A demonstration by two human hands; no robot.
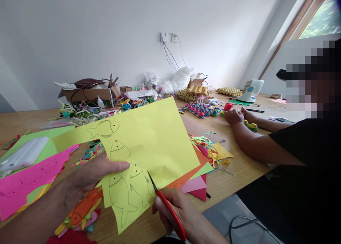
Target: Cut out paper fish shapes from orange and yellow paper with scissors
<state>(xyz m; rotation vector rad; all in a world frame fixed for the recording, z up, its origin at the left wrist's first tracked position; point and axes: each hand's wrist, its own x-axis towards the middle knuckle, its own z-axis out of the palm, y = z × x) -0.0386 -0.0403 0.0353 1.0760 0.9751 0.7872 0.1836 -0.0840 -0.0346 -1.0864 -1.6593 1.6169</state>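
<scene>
In front of you, a pale wall rises behind the wooden table. Taking the yellow sheet as your clock face, a co-worker in a black short sleeve is at 3 o'clock, bare arms resting on the tabletop. The yellow sheet itself is tilted in your grasp, above the near part of the table, its left side cut to a stepped edge. A pink sheet with drawn outlines lies between 8 and 9 o'clock, and an open cardboard box stands at 10. At 4 o'clock, an orange sheet and other coloured papers show below the yellow edge. Your left hand, at 8 o'clock, pinches the sheet with its thumb flat on top; you cannot tell how its other fingers lie underneath. Your right hand, at 5 o'clock, curls around the red-handled scissors, which point toward 11 with a dark blade over the paper; whether the other blade is below it, you cannot tell. Orange fish cutouts lie between 7 and 8 o'clock, beyond your left forearm. Smallest are the pencilled fish outlines along the sheet's left and lower parts, one just beside the blade.
</scene>
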